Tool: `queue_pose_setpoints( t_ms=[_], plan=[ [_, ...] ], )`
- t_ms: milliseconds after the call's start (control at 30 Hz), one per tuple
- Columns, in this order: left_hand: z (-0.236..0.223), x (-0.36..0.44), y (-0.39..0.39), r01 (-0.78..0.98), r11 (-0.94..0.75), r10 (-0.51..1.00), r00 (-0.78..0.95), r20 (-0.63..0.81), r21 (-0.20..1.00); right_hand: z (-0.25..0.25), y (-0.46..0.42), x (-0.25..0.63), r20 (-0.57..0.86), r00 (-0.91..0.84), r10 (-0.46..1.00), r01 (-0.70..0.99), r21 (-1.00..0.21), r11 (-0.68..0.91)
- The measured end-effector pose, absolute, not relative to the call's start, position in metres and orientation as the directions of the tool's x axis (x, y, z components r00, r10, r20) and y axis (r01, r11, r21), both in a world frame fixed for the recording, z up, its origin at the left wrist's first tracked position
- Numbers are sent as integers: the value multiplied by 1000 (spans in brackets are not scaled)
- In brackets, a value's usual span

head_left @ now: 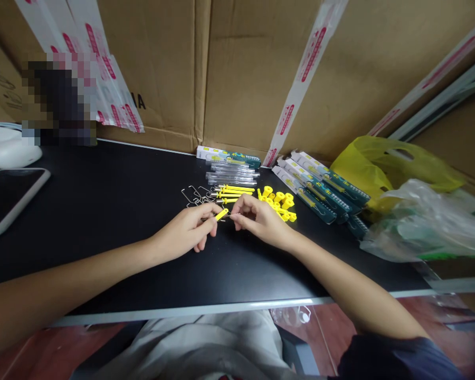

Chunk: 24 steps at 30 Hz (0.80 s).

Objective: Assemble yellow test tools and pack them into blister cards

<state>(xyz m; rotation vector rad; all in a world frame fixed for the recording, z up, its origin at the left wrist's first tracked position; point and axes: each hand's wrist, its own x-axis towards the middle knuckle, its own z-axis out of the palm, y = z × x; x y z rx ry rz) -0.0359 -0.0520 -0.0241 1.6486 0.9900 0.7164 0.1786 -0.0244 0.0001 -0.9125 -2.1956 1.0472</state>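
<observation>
My left hand pinches a small flat yellow plastic piece with a hole near its end. My right hand is closed at the fingertips on a thin metal wire, close to that hole; whether the wire passes through it I cannot tell. Beyond my left fingers lie several bent metal wire hooks. Yellow sticks with metal tips lie side by side past my hands. A pile of small yellow plastic parts sits just behind my right hand.
Clear plastic tubes lie behind the sticks, beside a printed box. More printed boxes are stacked to the right, near a yellow bag and a clear plastic bag. A phone lies left on the black table. Cardboard stands behind.
</observation>
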Motion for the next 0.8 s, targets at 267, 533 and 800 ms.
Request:
queue_pose_setpoints(
  t_ms=[267, 533, 800],
  plan=[
    [-16, -36, -53, 316, -53, 858, 499, -118, 947, -2, -25, 178, 194, -662, 724, 335, -787, 517],
    [-19, -37, -51, 312, -175, 855, 518, -13, 934, 1, -25, 179, 193, -690, 698, 505, -562, 655],
    [-17, -40, -51, 368, -247, 847, 532, 15, 896, 0, -25, 180, 191, -681, 706, 540, -520, 662]
  ],
)
